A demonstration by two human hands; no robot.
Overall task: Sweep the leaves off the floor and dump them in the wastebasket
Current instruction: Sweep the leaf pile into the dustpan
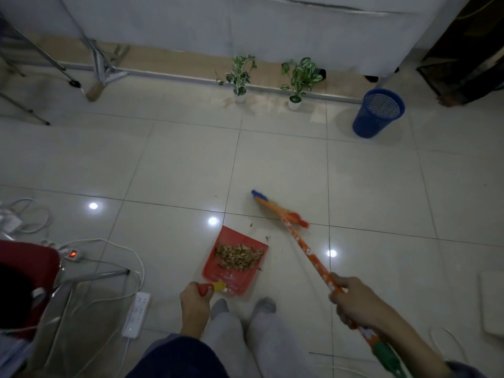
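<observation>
Left hand [194, 297] at lower centre of the frame, fingers curled tight round the red handle of the dustpan [236, 261]. Right hand [351, 302] at lower right, clamped round the orange patterned handle of the broom [308, 249], with the handle running up and left from it. Broom head [278, 208] just above and right of the dustpan, apart from it, with blue, orange and red bristles. Red dustpan flat on the pale floor tiles [177, 165], just in front of two feet in grey socks [242, 305]. Heap of brown dry leaves [238, 257] inside the dustpan, across its middle. A few small leaf scraps [267, 237] on the tile between pan and broom head. Blue mesh wastebasket [377, 113] at upper right, upright, well apart from the dustpan. Two small potted plants [296, 80] in white pots along the wall at upper centre. White power strips [136, 315] and cables at lower left, beside a red chair [30, 266].
</observation>
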